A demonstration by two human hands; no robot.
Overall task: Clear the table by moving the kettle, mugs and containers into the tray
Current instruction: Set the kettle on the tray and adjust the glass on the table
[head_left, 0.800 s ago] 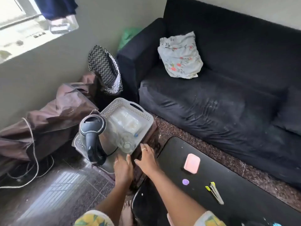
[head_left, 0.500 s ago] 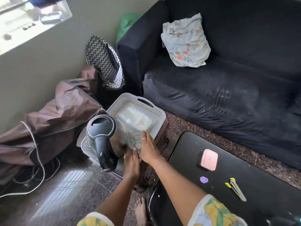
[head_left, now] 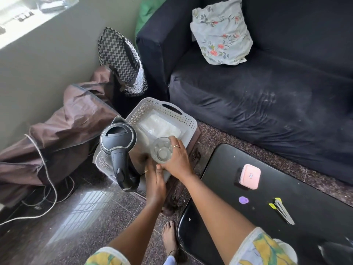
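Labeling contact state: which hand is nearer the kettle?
Left. The left hand lies right beside the kettle, fingers reaching toward its body inside the tray. The right hand is farther out, gripping the glass beyond the left hand.

The right hand (head_left: 177,161) grips a clear glass (head_left: 162,150) inside the white tray (head_left: 152,106), beside the black kettle (head_left: 118,142) standing there. The left hand (head_left: 155,180) reaches over the tray's near rim, between the kettle and the right hand. A pink box (head_left: 249,176) lies on the black surface (head_left: 219,169).
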